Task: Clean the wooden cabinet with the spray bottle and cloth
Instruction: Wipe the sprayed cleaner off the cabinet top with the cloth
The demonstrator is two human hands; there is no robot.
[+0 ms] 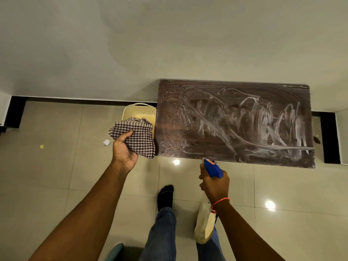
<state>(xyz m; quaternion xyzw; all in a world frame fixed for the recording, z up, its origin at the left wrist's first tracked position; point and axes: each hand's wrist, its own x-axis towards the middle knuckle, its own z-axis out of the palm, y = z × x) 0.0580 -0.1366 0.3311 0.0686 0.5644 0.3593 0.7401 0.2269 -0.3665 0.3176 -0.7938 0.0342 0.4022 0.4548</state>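
Note:
The dark wooden cabinet (235, 121) stands against the wall, its top seen from above, streaked with white wipe marks on the right and dotted with droplets on the left. My left hand (123, 147) grips a bunched checked cloth (139, 136) just left of the cabinet's front left corner, off its surface. My right hand (214, 183) holds a spray bottle (211, 167) with a blue head and a whitish body. Its nozzle points at the cabinet's front edge near the middle.
A cream perforated basket (140, 111) sits on the floor between the cloth and the wall, touching the cabinet's left side. Scraps of paper (106, 142) lie on the glossy tiled floor. My feet in a dark sock (165, 196) and jeans stand in front of the cabinet.

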